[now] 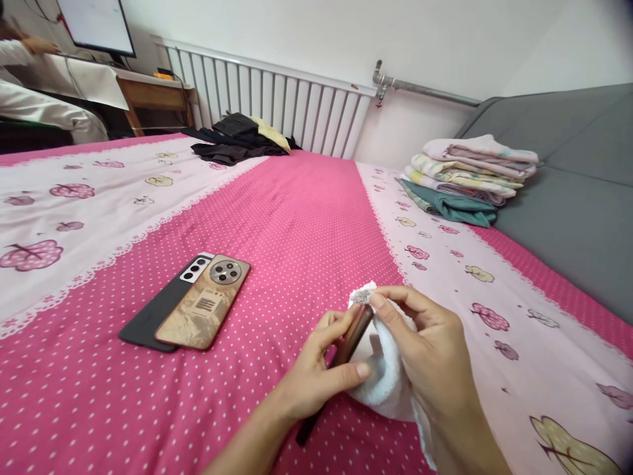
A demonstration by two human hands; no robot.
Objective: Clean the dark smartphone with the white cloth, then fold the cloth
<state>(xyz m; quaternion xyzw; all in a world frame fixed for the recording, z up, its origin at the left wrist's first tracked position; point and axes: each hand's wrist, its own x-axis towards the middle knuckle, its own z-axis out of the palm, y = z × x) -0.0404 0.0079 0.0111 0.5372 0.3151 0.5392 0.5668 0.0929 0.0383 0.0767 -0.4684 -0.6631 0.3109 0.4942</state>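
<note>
My left hand (326,366) is closed around a slim dark phone (353,336), seen nearly edge-on and tilted, with a brownish shine along its side. Its lower end points toward me, and much of its face is hidden by fingers and cloth. In my right hand (430,349) a white towel-like cloth (388,396) is pinched between thumb and fingers. One cloth corner, with a grey patch, is pressed at the phone's upper end. Left of my hands, a gold phone (205,307) with a round camera ring lies partly over a black phone (161,310), both backs up.
A pink dotted bedspread (306,218) lies under everything. Folded fabrics (469,171) are stacked at right against a grey headboard (573,165). Dark clothes (230,142) lie near the white radiator (271,95). At far left, a person's arm (30,46) rests by a monitor (96,23).
</note>
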